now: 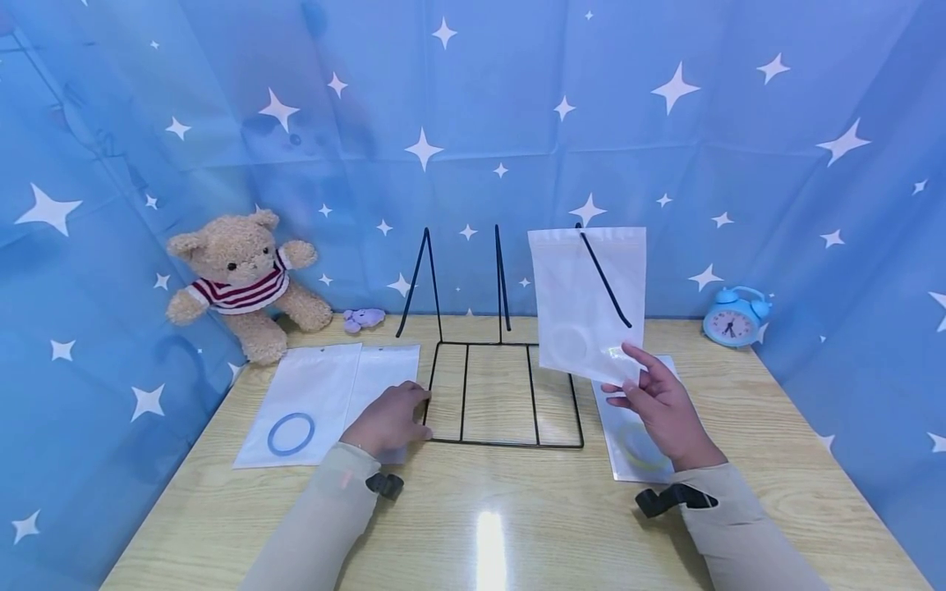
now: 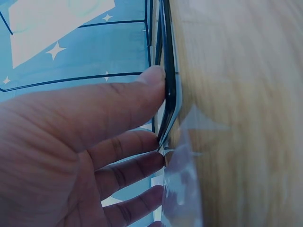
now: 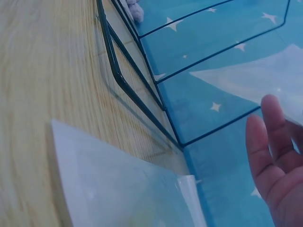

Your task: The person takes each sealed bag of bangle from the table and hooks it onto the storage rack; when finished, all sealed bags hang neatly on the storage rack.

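Note:
A black wire rack [image 1: 501, 444] with three upright hooks stands on the table. My left hand [image 1: 390, 417] grips its front left corner; in the left wrist view, thumb [image 2: 152, 81] and fingers lie against the black wire. From the rack's right hook hangs a white plastic bag [image 1: 562, 287], the hook arm passing through its top and a pale round shape showing low inside. My right hand [image 1: 665, 406] pinches this bag near its lower right corner. Beneath that hand lies another white bag [image 1: 621, 447] with a yellowish ring [image 1: 643, 447].
Left of the rack lie two white bags, one with a blue ring [image 1: 291, 433], the other partly under my left hand. A teddy bear [image 1: 247, 271], a small purple toy [image 1: 364, 319] and a blue alarm clock [image 1: 736, 317] stand along the starry curtain [image 1: 510, 98].

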`<state>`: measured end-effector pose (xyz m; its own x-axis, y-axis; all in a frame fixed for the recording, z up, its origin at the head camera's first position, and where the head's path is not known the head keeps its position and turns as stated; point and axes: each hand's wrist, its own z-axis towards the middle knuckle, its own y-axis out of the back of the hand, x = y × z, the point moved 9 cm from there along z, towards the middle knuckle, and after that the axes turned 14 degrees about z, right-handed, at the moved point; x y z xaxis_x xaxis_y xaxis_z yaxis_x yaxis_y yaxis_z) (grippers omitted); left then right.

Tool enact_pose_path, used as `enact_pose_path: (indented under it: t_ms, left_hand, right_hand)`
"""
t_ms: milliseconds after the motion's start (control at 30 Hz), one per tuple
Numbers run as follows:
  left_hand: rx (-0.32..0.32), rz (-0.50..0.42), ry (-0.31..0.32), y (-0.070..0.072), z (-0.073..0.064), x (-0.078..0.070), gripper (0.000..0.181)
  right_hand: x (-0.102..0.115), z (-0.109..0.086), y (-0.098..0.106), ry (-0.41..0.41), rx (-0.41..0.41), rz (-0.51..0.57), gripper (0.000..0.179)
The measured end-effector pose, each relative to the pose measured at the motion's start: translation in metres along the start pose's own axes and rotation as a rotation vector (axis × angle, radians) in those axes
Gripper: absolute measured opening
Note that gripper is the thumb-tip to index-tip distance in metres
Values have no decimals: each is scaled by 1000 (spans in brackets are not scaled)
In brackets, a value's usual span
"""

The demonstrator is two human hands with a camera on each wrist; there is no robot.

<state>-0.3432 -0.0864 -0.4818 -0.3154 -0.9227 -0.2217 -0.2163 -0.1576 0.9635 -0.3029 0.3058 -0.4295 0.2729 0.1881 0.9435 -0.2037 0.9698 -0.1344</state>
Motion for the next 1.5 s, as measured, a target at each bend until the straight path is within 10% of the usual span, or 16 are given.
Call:
enact_pose_path:
  t_ms: [1500]
  left_hand:
    - [10,-6,15,-1,0,0,68]
  right_hand:
    - [-6,-2,42,-206,-238,-372,64]
